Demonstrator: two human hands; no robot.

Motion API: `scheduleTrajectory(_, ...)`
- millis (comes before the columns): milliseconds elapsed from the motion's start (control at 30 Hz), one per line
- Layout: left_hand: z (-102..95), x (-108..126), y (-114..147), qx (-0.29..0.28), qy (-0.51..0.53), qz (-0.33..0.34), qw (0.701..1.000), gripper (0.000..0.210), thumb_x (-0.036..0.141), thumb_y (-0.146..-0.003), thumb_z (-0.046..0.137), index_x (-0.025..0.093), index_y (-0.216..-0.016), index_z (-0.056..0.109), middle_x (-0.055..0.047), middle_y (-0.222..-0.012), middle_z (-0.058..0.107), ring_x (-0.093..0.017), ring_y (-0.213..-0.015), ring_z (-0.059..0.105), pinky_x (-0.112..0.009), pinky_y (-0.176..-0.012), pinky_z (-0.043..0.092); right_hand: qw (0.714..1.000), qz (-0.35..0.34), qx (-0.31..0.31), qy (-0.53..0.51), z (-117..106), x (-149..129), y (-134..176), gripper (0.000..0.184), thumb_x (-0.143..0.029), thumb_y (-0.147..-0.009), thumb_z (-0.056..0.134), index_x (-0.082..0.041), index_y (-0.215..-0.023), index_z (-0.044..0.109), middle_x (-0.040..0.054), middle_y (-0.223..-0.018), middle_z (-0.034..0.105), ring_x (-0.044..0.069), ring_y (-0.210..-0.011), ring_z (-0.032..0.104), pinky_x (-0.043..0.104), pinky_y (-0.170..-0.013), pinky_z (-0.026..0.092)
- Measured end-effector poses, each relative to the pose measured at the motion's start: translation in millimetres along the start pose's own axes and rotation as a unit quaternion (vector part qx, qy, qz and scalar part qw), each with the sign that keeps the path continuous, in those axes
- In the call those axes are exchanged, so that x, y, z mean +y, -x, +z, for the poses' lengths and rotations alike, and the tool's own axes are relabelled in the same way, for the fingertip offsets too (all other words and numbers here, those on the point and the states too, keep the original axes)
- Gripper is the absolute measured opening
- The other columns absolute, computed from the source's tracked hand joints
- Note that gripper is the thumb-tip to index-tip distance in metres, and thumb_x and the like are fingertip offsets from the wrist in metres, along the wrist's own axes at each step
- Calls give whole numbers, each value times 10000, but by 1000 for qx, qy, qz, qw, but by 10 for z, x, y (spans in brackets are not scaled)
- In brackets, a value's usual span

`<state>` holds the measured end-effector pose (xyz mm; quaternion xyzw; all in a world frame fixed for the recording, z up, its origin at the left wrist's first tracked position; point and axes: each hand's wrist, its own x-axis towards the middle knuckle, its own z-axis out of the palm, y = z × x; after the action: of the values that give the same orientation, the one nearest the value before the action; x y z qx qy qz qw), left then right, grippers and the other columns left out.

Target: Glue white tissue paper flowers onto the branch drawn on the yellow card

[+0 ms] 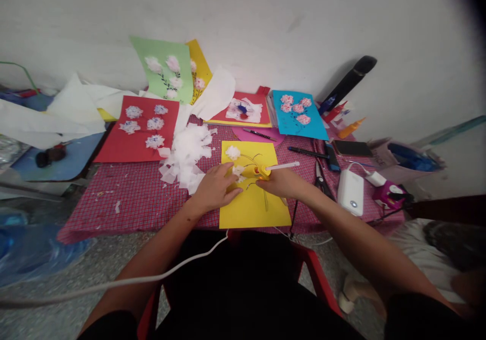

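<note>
On the table in front of me lies a yellow sheet of paper [241, 211] with drawn stems. A white tissue-paper flower [233, 152] sits near its upper left, and a second tissue flower [238, 172] is just below. My left hand [215, 188] rests at the sheet's left edge, fingers spread, its fingertips beside the lower flower. My right hand [279, 182] is closed around a yellow hot glue gun [261, 171], its nozzle pointing left toward that flower. A whitish glue stick [283, 165] juts out of the gun's back.
Torn white tissue pieces [188, 152] are heaped left of the sheet. Flower pictures on red paper [142, 127], green paper [167, 61] and blue paper [298, 114] stand behind. Scissors [322, 178], a phone [353, 148] and a white power bank [350, 193] lie right. A person [417, 259] is at lower right.
</note>
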<state>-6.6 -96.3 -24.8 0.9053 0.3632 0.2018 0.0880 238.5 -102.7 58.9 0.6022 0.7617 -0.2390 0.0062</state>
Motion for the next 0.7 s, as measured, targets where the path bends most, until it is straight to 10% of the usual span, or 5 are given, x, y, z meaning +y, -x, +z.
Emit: scheduleTrajectory(700, -11, 12, -3, -6, -4, -5, 1000, 340, 463, -949, 595, 201, -1145, 689, -175, -1472, 476, -343, -1343, 490, -539, -1089, 447, 1000, 6, 14, 10, 8, 3, -2, 310, -322, -908, 588, -227, -1158, 743, 82, -857, 775, 257, -837, 707, 331, -743, 525)
